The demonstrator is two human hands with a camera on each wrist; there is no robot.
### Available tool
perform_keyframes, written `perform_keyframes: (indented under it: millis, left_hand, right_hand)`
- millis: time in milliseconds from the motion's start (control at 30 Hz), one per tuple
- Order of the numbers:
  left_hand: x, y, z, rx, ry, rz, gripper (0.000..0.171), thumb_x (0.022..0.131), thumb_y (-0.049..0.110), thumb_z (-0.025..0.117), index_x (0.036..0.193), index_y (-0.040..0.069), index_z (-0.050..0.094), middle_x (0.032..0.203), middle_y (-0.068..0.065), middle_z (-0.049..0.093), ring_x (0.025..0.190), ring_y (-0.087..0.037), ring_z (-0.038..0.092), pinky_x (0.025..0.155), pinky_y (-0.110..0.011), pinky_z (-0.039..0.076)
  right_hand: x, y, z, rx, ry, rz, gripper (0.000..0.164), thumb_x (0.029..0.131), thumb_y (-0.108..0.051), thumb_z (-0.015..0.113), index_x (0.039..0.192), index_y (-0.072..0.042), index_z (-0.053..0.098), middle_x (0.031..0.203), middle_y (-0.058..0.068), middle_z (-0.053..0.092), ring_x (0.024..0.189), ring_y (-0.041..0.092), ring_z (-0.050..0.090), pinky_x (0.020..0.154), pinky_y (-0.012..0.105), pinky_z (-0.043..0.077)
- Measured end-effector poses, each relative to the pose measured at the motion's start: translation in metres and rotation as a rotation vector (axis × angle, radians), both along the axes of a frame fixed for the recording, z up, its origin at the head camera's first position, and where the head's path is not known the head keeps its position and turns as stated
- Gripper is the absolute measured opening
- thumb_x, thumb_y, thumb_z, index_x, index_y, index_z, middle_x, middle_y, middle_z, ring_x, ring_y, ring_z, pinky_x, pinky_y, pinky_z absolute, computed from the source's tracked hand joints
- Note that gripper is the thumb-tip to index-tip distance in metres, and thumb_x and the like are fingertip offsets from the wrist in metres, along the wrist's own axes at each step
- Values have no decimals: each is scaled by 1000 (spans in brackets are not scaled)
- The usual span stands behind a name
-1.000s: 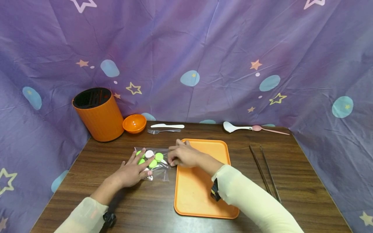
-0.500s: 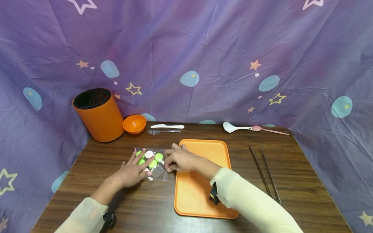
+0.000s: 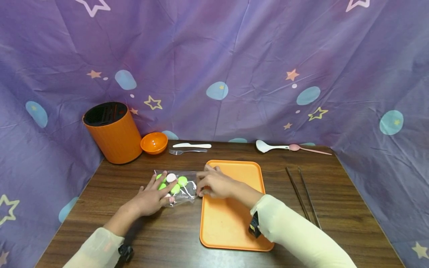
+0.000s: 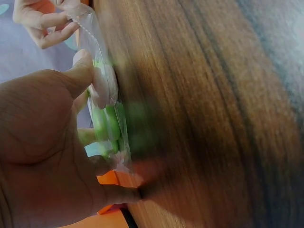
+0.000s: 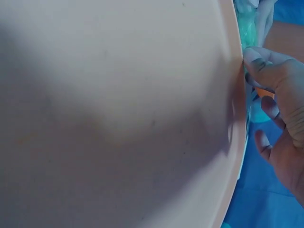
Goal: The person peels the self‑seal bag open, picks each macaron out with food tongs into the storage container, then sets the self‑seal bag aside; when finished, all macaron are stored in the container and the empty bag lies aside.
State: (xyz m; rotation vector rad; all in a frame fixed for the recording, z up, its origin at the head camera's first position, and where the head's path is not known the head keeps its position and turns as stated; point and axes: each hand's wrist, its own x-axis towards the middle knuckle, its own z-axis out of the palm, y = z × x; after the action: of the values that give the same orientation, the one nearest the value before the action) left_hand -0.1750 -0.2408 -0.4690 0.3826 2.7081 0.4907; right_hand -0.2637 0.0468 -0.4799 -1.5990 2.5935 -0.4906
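Observation:
A clear plastic bag [image 3: 187, 193] lies on the table, holding several round green and white pieces [image 3: 182, 181]. Spread over the bag's left part, my left hand [image 3: 151, 200] presses on it with its fingers apart. My right hand [image 3: 216, 183] pinches the bag's right edge between thumb and fingertips, above the left rim of an orange tray [image 3: 234, 230]. The left wrist view shows the bag [image 4: 97, 42] slanting up to the right hand [image 4: 45, 21]. In the right wrist view, the thumb and forefinger of the right hand [image 5: 285, 95] meet beside the tray rim.
An orange knife block [image 3: 115, 139] and an orange bowl [image 3: 154, 143] stand back left. Behind the bag lie a white knife [image 3: 192, 145] and a fork [image 3: 188, 151]. A white ladle [image 3: 264, 146], a pink spoon [image 3: 295, 147] and metal tongs [image 3: 306, 197] lie right.
My right hand moved left onto the bag's edge, then drew slightly back to the right. The bag's right end is now pulled toward that hand. My left hand stays put.

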Motion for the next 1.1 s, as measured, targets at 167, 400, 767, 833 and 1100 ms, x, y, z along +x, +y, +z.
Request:
perform_keyframes:
  millis: [167, 400, 767, 833, 1100]
  left_hand:
    - [-1, 0, -1, 21, 1, 3, 68, 114, 51, 52, 176, 31, 31, 186, -24, 2, 167, -63, 2, 119, -95, 15]
    - [-3, -7, -14, 68, 53, -19, 72, 110, 68, 44, 175, 42, 28, 186, -24, 4, 165, -66, 5, 113, -99, 14]
    - [3, -1, 0, -13, 109, 0, 75, 111, 54, 59, 175, 23, 35, 185, -23, 17, 166, -62, 17, 115, -93, 31]
    - [3, -2, 0, -26, 117, -2, 76, 110, 54, 60, 175, 22, 36, 184, -24, 18, 165, -63, 19, 113, -93, 33]
    - [2, -3, 3, -23, 118, -10, 77, 109, 55, 62, 174, 21, 37, 183, -26, 20, 163, -65, 23, 110, -93, 35]
  right_hand:
    - [-1, 8, 0, -33, 7, -9, 3, 94, -26, 88, 95, -30, 87, 106, -13, 71, 102, 13, 47, 85, 32, 33]
    - [0, 20, -1, -40, 9, -21, 6, 95, -27, 88, 101, -30, 89, 112, -9, 71, 106, 16, 51, 87, 34, 36]
    - [11, 62, 1, -76, -46, -28, 18, 94, -29, 89, 112, -27, 88, 125, -1, 72, 113, 21, 53, 90, 35, 37]
    - [14, 72, 1, -85, -45, -31, 21, 94, -30, 90, 114, -27, 88, 127, 1, 73, 113, 23, 54, 90, 35, 37]
    - [22, 115, 0, -109, -18, -84, 27, 91, -34, 93, 117, -27, 88, 128, 2, 73, 113, 24, 57, 93, 42, 43]
